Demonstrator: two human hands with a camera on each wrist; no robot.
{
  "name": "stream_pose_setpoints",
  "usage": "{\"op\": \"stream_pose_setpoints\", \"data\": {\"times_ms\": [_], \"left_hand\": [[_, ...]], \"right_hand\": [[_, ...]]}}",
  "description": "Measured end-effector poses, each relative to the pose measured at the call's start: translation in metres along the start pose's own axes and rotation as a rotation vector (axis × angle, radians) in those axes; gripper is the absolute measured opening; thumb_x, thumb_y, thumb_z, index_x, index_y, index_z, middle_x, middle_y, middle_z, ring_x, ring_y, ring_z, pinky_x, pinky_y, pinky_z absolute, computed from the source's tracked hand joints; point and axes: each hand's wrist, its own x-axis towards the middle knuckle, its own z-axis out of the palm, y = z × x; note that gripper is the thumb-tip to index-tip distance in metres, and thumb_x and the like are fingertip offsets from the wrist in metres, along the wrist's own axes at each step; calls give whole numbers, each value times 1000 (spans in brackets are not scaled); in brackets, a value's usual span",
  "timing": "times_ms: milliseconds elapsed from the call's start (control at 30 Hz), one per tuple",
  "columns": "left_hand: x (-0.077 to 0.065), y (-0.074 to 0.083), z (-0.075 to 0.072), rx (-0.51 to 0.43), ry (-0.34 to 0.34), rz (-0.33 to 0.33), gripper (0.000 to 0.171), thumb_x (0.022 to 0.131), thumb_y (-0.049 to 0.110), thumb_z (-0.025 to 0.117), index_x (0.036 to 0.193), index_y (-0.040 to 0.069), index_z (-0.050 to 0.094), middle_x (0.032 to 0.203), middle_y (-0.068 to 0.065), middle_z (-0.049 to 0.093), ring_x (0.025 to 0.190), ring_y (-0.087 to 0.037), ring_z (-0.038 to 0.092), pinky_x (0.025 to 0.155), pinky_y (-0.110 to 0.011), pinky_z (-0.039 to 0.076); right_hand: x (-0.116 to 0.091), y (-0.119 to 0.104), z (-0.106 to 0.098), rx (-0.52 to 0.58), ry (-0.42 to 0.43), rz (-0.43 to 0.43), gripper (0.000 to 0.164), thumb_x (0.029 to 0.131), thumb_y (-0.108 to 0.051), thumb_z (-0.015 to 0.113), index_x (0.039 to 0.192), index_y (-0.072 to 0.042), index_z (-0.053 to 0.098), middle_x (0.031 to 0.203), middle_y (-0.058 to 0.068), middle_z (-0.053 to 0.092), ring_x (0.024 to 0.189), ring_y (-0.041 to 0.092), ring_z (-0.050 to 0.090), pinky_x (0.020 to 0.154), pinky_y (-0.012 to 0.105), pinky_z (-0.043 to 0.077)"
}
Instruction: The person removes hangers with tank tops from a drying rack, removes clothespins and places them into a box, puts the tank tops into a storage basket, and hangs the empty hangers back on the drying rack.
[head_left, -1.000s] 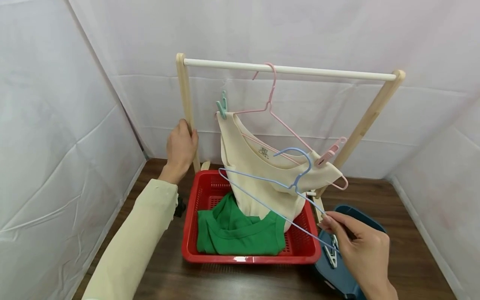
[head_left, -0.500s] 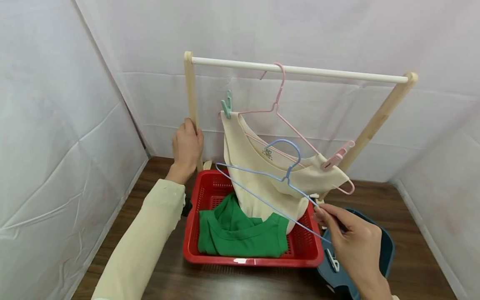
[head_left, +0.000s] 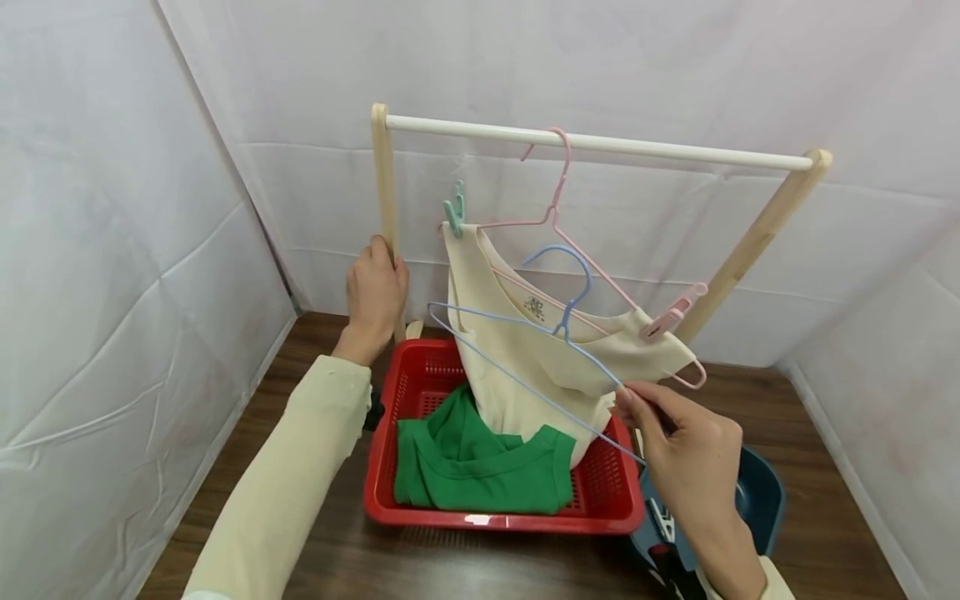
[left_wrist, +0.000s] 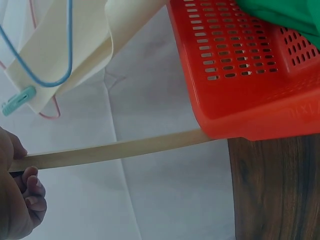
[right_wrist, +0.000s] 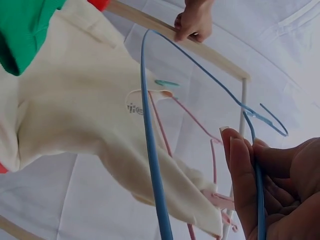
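A dark wooden table point(head_left: 450, 565) is enclosed by white cloth walls point(head_left: 637, 67). On it a red basket point(head_left: 480, 521) is set, with a folded green shirt point(head_left: 480, 479) inside, and to its right a blue bin point(head_left: 767, 493) is partly hidden by the right hand point(head_left: 693, 450). Behind the basket a white rail point(head_left: 675, 150) is carried between a left post point(head_left: 384, 183) and a right post point(head_left: 750, 246). From the rail a pink hanger point(head_left: 561, 179) is hung, tilted, bearing a cream top point(head_left: 487, 358) that is pinned by a green clip point(head_left: 454, 212) and a pink clip point(head_left: 675, 312).

A blue hanger point(right_wrist: 152, 150) is pinched at one shoulder between the right thumb and fingers; its body is held in front of the cream top, its hook below the rail and apart from it. The left post is gripped by the left hand point(head_left: 375, 292), with fingers curled round the wood.

The left arm is stretched forward from the lower left, in a pale sleeve point(head_left: 292, 467). The right hand is held above the bin, its back turned up towards the head camera.
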Motion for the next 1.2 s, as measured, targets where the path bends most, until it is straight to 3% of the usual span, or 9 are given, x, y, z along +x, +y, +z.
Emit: {"op": "stream_pose_setpoints", "data": {"times_ms": [433,733,1200], "left_hand": [[0,1,0,-48,52,19,14,90,3,59,92,-9,53,77,-25,58,72,-44,61,61,-49,49],[0,1,1,-49,41,17,14,91,3,57,94,-10,54,79,-26,59,73,-43,62,62,-48,50],[-2,0,2,-62,81,19,12,87,1,60,89,-8,53,75,-25,59,71,-44,61,61,-51,48]], "right_hand": [[18,-9,18,99,29,-9,13,79,4,74,91,5,73,73,12,70,61,21,68,63,7,44],[28,-16,27,98,12,27,12,83,-4,72,93,3,74,72,10,70,60,17,68,62,7,44],[44,-30,40,205,18,102,13,85,-3,70,94,6,73,74,12,69,61,16,68,59,12,48]]}}
